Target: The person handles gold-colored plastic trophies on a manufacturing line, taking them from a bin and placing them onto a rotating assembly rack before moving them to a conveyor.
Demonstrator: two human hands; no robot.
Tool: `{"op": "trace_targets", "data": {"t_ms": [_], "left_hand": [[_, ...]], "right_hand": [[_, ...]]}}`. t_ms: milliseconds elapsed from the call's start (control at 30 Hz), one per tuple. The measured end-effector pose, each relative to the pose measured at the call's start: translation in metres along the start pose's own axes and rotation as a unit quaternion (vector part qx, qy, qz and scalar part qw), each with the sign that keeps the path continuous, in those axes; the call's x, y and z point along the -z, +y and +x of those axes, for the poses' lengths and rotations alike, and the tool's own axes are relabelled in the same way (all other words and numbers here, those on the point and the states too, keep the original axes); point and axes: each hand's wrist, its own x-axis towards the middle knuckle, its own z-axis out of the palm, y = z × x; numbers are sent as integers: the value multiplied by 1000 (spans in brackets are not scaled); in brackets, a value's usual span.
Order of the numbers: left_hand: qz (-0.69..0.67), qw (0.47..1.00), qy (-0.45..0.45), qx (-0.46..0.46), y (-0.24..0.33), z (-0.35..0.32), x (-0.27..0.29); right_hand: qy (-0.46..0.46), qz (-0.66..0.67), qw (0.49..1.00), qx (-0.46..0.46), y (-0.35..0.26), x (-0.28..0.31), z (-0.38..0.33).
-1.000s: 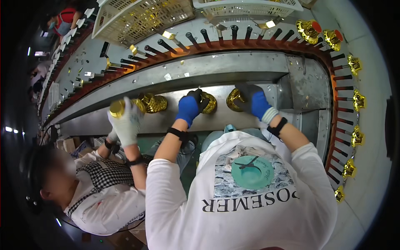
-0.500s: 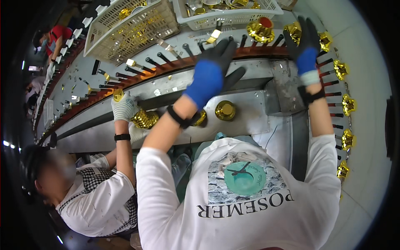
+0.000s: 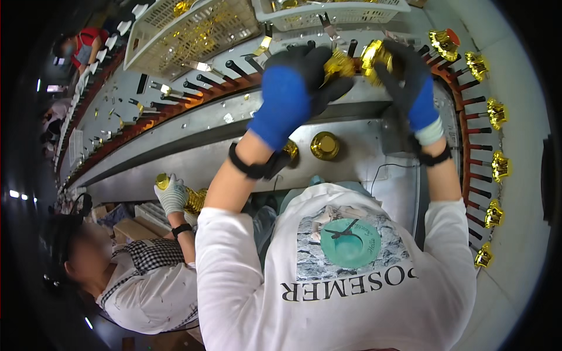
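My left hand, in a blue and black glove, has its fingers curled round a gold fluted cup-shaped piece. Close to its right, my right hand, gloved the same way, grips a second gold fluted piece between thumb and fingers. Both pieces are over the curved conveyor rail, partly covered by the gloves. Below my hands, a round gold piece lies on the metal table. Another gold piece shows partly behind my left wrist.
Black-tipped holders line the conveyor, several carrying gold fluted pieces along its right side. Two pale plastic baskets stand beyond. A co-worker's striped-gloved hand holds gold pieces at left; someone in red is farther off.
Both my hands have come closer together, and their fingers have closed round gold pieces. The pieces on the right have moved along the conveyor. The co-worker's gloved hand has drawn back toward their body.
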Motion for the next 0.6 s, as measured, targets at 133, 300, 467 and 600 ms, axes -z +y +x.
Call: {"op": "trace_targets", "data": {"t_ms": [133,300,467,600], "left_hand": [[39,969,-177,167,-61,-132,-5],[115,921,-277,247,-84,-251,-44],[178,903,-310,236,-63,-254,-58],[92,977,-147,122,-42,-180,-35]], "right_hand": [[-150,8,986,69,-3,-68,-96],[-260,44,964,44,11,-145,-165],[-269,-52,961,42,19,-136,-170],[-144,-15,988,44,27,-52,-108]]}}
